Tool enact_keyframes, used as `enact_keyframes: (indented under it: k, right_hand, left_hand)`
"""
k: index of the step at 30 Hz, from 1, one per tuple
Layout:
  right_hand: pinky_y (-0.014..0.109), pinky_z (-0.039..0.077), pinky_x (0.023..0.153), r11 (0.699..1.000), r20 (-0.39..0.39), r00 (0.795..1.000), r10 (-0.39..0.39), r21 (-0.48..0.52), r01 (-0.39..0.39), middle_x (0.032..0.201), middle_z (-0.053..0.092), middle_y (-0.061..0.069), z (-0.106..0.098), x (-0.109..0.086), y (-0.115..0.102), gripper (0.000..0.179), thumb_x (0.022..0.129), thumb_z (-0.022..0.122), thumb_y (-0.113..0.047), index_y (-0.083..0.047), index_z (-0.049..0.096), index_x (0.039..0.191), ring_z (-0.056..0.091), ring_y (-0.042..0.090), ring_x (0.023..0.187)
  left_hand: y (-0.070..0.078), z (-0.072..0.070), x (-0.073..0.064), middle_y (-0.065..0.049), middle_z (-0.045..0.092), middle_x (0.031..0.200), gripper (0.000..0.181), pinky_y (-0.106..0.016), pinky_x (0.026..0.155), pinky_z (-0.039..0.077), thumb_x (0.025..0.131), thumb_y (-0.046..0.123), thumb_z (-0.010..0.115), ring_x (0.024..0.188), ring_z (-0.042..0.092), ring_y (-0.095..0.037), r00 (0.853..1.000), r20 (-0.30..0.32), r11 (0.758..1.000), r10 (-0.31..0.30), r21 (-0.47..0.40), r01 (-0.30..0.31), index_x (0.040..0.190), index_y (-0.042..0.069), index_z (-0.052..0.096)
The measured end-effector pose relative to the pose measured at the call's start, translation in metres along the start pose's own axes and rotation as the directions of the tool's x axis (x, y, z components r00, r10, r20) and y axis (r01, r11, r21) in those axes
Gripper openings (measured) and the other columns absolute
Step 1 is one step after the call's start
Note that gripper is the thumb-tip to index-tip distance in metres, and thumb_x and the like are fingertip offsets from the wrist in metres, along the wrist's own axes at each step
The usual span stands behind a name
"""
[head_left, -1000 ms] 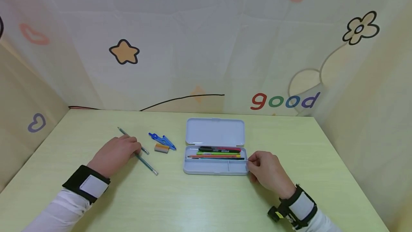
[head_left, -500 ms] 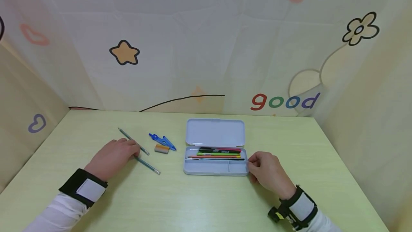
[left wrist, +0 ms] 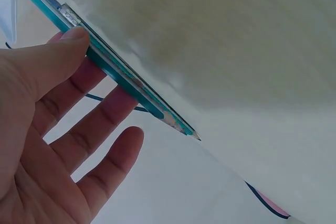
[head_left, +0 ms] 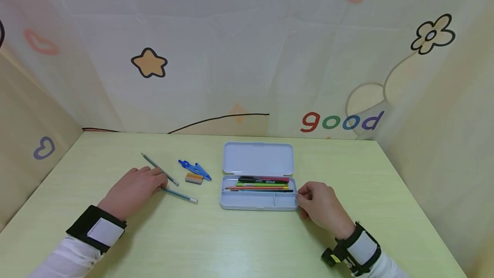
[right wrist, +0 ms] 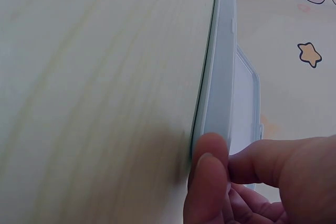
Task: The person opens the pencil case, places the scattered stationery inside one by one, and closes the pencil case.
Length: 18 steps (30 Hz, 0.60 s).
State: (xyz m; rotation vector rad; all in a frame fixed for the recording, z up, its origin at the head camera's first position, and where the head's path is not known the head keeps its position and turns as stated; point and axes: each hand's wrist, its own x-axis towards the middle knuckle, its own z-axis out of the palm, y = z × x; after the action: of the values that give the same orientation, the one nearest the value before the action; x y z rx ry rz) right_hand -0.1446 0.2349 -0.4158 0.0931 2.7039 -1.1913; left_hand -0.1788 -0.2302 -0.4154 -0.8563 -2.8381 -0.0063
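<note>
Head view shows the left hand [head_left: 135, 190] pinching a pencil [head_left: 181, 195] at the left of the table [head_left: 231, 243], a second pencil [head_left: 170, 177] lying just beyond on the far side, while the right hand [head_left: 322, 205] grips the right end of the open case [head_left: 247, 201]. That pinched pencil should be light and stiff, its slim barrel apt to roll, so mid-shaft is likely the surest hold; the case looks thin-walled, rigid and prone to slide, best steadied by its end wall.
</note>
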Motion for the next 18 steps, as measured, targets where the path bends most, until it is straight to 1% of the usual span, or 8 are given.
enact_keyframes:
  k: [7,12,18]
  right_hand:
    - [0.031,0.053,0.056,1.000,0.000,1.000,0.000,0.006,0.000,0.076,0.064,0.008,0.000,0.000,0.001,0.007,0.102,0.065,-0.006,0.000,0.069,0.104,0.062,0.020,0.061]
    - [0.031,0.052,0.056,1.000,-0.003,1.000,-0.005,0.004,0.005,0.075,0.064,0.008,0.000,0.000,0.001,0.007,0.102,0.065,-0.005,0.000,0.070,0.103,0.061,0.020,0.061]
    - [0.030,0.052,0.055,1.000,-0.006,1.000,-0.008,-0.002,0.008,0.074,0.064,0.008,0.000,0.000,0.001,0.007,0.102,0.066,-0.006,-0.001,0.070,0.102,0.061,0.020,0.061]
  left_hand:
    - [0.004,-0.005,-0.001,0.000,0.072,0.106,0.015,-0.050,0.080,0.055,0.093,0.010,0.082,0.096,0.067,-0.025,1.000,0.016,1.000,-0.023,-0.005,0.023,0.097,0.020,0.071]
    - [0.007,-0.008,-0.002,0.000,0.072,0.107,0.013,-0.052,0.083,0.056,0.095,0.011,0.081,0.098,0.066,-0.025,0.999,0.018,1.000,-0.026,-0.013,0.027,0.100,0.019,0.072]
    - [0.010,-0.010,-0.002,0.000,0.072,0.107,0.014,-0.052,0.084,0.056,0.094,0.011,0.081,0.100,0.067,-0.027,1.000,0.003,1.000,-0.024,-0.017,0.024,0.102,0.019,0.073]
